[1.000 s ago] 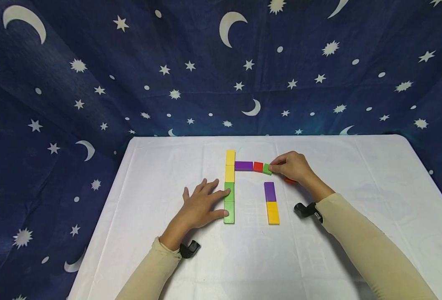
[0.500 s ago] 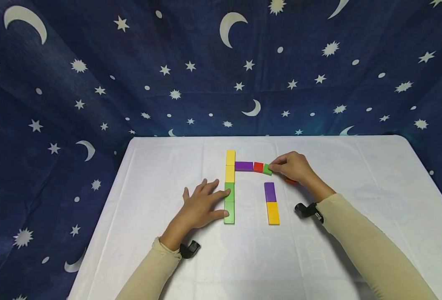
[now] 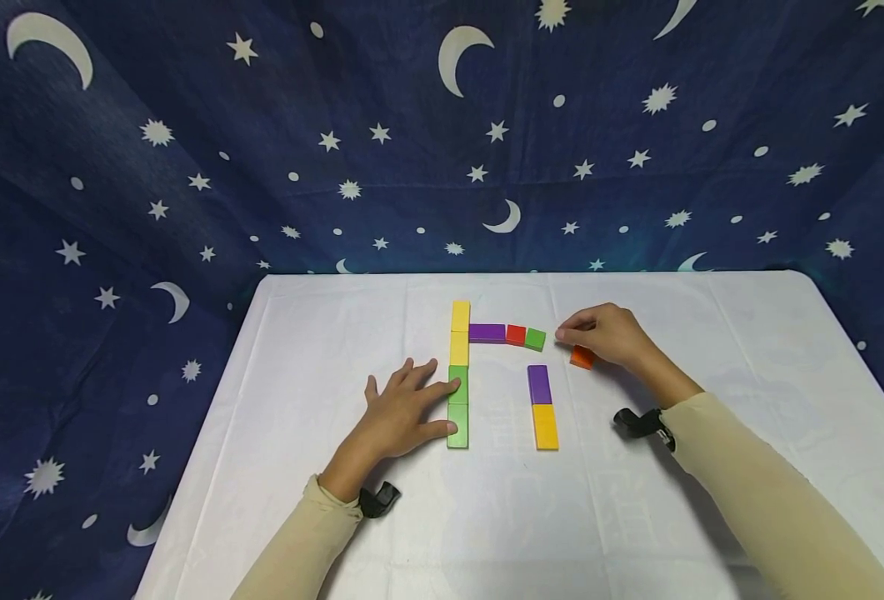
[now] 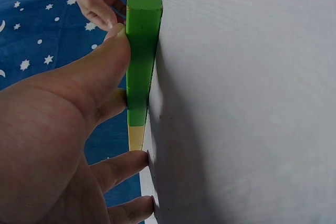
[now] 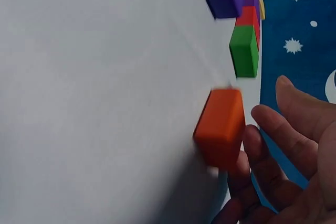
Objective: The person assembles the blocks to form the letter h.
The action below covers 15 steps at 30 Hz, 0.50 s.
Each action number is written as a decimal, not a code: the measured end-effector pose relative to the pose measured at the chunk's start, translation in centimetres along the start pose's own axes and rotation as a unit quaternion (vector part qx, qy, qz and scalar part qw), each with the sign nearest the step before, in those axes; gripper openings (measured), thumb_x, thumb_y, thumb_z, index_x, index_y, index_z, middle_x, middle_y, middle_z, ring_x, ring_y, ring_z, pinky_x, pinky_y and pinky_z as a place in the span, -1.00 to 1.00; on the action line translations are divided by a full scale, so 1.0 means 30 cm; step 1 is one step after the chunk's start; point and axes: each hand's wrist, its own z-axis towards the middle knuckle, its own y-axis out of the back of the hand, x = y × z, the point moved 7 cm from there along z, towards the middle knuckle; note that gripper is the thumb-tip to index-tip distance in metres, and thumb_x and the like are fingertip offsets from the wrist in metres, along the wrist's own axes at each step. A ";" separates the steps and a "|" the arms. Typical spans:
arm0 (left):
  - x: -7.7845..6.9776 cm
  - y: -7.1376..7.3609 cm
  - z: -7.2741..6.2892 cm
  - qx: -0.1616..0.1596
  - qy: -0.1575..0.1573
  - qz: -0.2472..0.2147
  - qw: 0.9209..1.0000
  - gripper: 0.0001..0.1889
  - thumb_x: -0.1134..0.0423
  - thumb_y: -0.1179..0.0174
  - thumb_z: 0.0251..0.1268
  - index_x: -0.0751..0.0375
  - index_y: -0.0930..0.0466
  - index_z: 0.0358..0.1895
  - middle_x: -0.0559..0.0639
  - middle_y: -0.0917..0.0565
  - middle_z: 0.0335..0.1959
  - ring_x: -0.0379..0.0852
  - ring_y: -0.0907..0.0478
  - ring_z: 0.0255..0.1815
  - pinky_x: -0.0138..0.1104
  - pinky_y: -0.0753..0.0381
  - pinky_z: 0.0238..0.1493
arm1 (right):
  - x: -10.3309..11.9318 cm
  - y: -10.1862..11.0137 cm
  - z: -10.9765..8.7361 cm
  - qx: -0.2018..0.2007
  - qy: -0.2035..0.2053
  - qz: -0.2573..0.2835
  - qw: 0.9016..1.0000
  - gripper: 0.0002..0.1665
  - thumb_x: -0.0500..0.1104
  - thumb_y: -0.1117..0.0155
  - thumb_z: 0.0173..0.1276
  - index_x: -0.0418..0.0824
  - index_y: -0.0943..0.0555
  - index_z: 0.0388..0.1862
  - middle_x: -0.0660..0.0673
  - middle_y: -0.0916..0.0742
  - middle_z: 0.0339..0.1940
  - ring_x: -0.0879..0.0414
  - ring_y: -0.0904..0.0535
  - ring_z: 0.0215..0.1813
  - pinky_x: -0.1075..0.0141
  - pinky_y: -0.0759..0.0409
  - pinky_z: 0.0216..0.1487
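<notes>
My left hand [image 3: 400, 417] rests at the column of blocks, its thumb and index finger touching the two green blocks [image 3: 458, 425]. Two yellow blocks [image 3: 460, 348] continue that column away from me. From the column a purple block [image 3: 487, 333], a red block [image 3: 516, 335] and a small green block [image 3: 535, 339] run to the right, the green one slightly angled. My right hand [image 3: 605, 333] hovers just right of the small green block, apart from it and holding nothing. Beneath its fingers lies an orange block [image 5: 220, 127], partly covered in the head view.
A second purple block [image 3: 539, 384] and an orange-yellow block [image 3: 545, 427] form a short line nearer to me, right of the column. They lie on a white-covered table [image 3: 299, 333]. A dark blue cloth [image 3: 382, 192] with moons and stars hangs behind.
My right hand has let go of the small green block and moved a little to the right. More of the orange block shows. My left hand has stayed in place.
</notes>
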 end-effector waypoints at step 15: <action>-0.002 0.002 -0.002 -0.001 -0.002 0.000 1.000 -0.30 -0.35 -0.28 0.24 -0.43 -0.39 0.47 -0.03 -0.22 0.64 0.23 -0.02 0.68 0.59 0.10 0.36 | -0.091 0.039 -0.038 0.019 0.022 -0.033 0.999 -0.60 0.08 -0.51 0.27 -0.13 -0.82 -0.02 -0.13 -0.83 -0.10 -0.06 -0.61 0.01 0.26 -0.50 -0.13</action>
